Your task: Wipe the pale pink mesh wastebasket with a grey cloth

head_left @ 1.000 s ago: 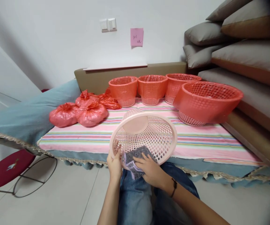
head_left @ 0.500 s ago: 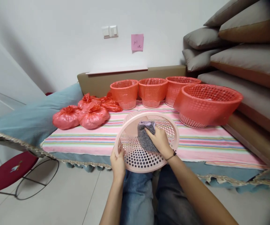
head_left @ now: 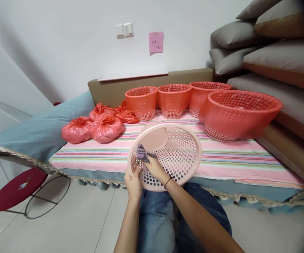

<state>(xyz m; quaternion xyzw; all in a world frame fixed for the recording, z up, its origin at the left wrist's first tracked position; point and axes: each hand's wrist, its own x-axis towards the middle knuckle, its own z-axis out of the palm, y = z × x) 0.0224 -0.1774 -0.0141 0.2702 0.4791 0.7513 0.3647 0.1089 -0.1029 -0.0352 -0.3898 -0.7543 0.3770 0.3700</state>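
A pale pink plastic basket (head_left: 178,154) is tilted over my knees, its mouth facing me. My left hand (head_left: 134,182) grips its rim at the lower left, fingers curled over the edge. Inside the basket, my right hand (head_left: 154,167) holds a grey and purple cloth (head_left: 143,154) against the left part of the perforated wall. The fingertips of my right hand are partly hidden by the cloth. Behind the basket lies a striped pink sheet (head_left: 96,158).
Several red baskets lined with red plastic bags, such as one nearby (head_left: 241,116), stand behind and to the right. Tied red bags (head_left: 107,130) lie at the left. Grey cushions (head_left: 280,63) are piled at the right. A dark red stool (head_left: 17,189) stands at the lower left.
My right hand has moved left with the cloth, from the middle of the pink basket to its left wall. My left hand stays on the rim. The view has shifted slightly.
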